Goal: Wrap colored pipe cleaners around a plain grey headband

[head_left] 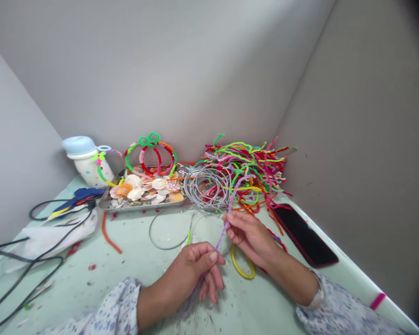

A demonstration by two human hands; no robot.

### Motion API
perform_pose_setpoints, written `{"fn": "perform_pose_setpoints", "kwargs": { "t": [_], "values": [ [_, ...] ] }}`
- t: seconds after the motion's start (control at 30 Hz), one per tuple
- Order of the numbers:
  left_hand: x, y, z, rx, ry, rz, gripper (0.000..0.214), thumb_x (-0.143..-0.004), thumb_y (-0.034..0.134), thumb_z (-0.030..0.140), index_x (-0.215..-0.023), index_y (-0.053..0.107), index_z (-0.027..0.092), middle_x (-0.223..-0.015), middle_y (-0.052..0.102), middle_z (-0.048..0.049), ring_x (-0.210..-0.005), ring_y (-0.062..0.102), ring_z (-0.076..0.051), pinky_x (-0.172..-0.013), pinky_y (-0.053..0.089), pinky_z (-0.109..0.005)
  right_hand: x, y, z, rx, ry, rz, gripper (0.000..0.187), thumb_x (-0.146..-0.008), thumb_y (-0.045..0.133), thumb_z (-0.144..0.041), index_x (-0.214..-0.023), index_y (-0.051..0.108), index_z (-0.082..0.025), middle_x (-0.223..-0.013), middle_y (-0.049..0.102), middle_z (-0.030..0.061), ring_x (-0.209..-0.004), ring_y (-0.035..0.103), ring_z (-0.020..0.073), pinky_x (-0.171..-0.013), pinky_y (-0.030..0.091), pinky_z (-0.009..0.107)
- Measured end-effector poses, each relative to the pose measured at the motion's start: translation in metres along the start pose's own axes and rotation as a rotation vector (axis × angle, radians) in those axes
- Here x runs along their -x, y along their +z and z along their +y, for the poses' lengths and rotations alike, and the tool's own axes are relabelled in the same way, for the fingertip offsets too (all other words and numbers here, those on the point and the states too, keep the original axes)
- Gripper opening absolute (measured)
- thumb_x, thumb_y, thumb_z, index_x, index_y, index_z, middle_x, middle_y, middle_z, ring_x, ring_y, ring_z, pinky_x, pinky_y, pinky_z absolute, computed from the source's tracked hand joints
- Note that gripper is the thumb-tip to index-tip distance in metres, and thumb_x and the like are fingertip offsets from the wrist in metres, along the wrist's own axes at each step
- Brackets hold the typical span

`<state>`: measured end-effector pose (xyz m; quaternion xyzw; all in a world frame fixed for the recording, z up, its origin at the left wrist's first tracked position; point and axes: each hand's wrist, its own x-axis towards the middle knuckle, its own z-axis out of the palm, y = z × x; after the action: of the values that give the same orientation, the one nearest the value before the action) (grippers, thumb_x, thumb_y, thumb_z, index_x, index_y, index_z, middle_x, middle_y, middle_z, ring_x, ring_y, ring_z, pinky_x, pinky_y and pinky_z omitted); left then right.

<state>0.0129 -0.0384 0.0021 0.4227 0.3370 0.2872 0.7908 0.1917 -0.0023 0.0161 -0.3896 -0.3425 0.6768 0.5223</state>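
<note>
A purple pipe cleaner (221, 236) runs slantwise between my two hands. My left hand (202, 267) pinches it lower down, and its blurred tail hangs below my fingers. Higher up, my right hand (246, 232) grips it between thumb and fingers, with the upper end curving above. Just beyond my hands lies a grey wire ring (171, 247) with a short bright green wrapped piece (189, 237) on it. A yellow loop (243, 274) rests on the table, partly behind my right hand.
Behind stand a coil of grey wire (195, 193) and a heap of coloured pipe cleaners (258, 160). A metal tray (143, 208) holds shells, with wrapped hoops (126, 160) over it. A bottle (87, 165), black cable (31, 265) and white bag (59, 235) are left; a phone (305, 235) lies right.
</note>
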Motion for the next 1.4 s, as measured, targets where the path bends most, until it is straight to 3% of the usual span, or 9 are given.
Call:
{"fn": "perform_pose_setpoints", "kwargs": {
  "t": [0.17,0.3,0.5,0.73,0.9,1.03,1.13,1.27,1.4],
  "values": [
    [0.002,0.001,0.003,0.065,0.089,-0.002,0.030,-0.088,0.063,0.042,-0.092,0.062,0.012,-0.067,0.070,-0.0045,-0.049,0.065,-0.010,-0.044,0.045,-0.016,0.005,0.003,0.007,0.089,0.066,-0.118,0.026,-0.074,0.079,-0.037,-0.077,0.068,-0.014,-0.057,0.060,-0.0031,-0.046,0.049,0.0054,-0.046,0.036,0.017],
    [0.000,-0.001,0.005,0.026,0.103,0.009,0.023,-0.090,0.062,0.035,-0.090,0.063,0.012,-0.065,0.067,-0.0021,-0.046,0.061,-0.007,-0.045,0.043,-0.014,0.008,0.005,0.015,0.140,0.102,-0.216,0.026,-0.077,0.077,-0.037,-0.075,0.065,-0.014,-0.059,0.061,-0.0026,-0.048,0.049,0.0055,-0.051,0.037,0.018],
    [0.000,-0.004,0.001,0.026,0.037,0.020,0.022,-0.088,0.064,0.035,-0.083,0.060,0.014,-0.057,0.066,0.0001,-0.038,0.054,-0.006,-0.039,0.038,-0.014,0.006,0.001,0.007,0.119,0.053,-0.150,0.022,-0.074,0.078,-0.033,-0.080,0.065,-0.016,-0.057,0.055,-0.0058,-0.048,0.046,0.0060,-0.048,0.035,0.019],
    [-0.001,-0.008,-0.007,0.000,0.005,0.001,0.024,-0.085,0.066,0.038,-0.083,0.059,0.015,-0.054,0.065,0.0001,-0.032,0.049,-0.007,-0.034,0.036,-0.015,-0.001,-0.006,-0.002,0.072,-0.063,-0.084,0.023,-0.076,0.075,-0.035,-0.075,0.060,-0.017,-0.067,0.056,-0.0033,-0.048,0.044,0.0063,-0.043,0.028,0.019],
    [-0.001,-0.007,-0.006,0.006,-0.011,0.016,0.023,-0.085,0.065,0.036,-0.081,0.058,0.015,-0.051,0.064,0.0010,-0.030,0.048,-0.006,-0.032,0.030,-0.013,0.003,-0.008,-0.006,0.351,-0.142,-0.162,0.018,-0.082,0.070,-0.033,-0.093,0.064,-0.020,-0.065,0.049,-0.0058,-0.052,0.039,0.0077,-0.047,0.028,0.021],
    [-0.001,-0.005,-0.004,-0.020,-0.028,0.027,0.023,-0.083,0.066,0.036,-0.079,0.058,0.015,-0.051,0.064,0.0009,-0.031,0.048,-0.006,-0.032,0.027,-0.013,0.006,-0.006,-0.007,0.521,-0.208,-0.121,0.019,-0.086,0.065,-0.035,-0.078,0.060,-0.019,-0.056,0.044,-0.0073,-0.049,0.036,0.0079,-0.048,0.028,0.022],
    [-0.002,-0.005,-0.004,-0.031,-0.018,0.050,0.023,-0.083,0.066,0.037,-0.079,0.058,0.015,-0.050,0.064,0.0015,-0.031,0.047,-0.005,-0.033,0.028,-0.013,0.005,-0.004,-0.005,0.471,-0.202,-0.110,0.023,-0.088,0.062,-0.038,-0.077,0.056,-0.019,-0.054,0.047,-0.0077,-0.046,0.038,0.0073,-0.047,0.031,0.022],
    [-0.003,-0.005,-0.002,-0.035,0.021,0.053,0.024,-0.084,0.066,0.037,-0.079,0.057,0.015,-0.051,0.064,0.0016,-0.031,0.048,-0.005,-0.033,0.027,-0.013,0.005,-0.001,0.001,0.233,-0.123,-0.039,0.027,-0.081,0.069,-0.042,-0.081,0.057,-0.018,-0.064,0.058,-0.0041,-0.044,0.043,0.0057,-0.043,0.029,0.019],
    [-0.003,-0.004,-0.003,-0.039,0.042,0.044,0.024,-0.085,0.065,0.037,-0.078,0.056,0.015,-0.052,0.065,0.0012,-0.033,0.050,-0.005,-0.034,0.026,-0.013,0.005,0.003,0.001,0.076,-0.076,-0.010,0.028,-0.076,0.074,-0.040,-0.079,0.058,-0.017,-0.065,0.059,-0.0032,-0.045,0.043,0.0049,-0.042,0.028,0.018]
  ]
}}
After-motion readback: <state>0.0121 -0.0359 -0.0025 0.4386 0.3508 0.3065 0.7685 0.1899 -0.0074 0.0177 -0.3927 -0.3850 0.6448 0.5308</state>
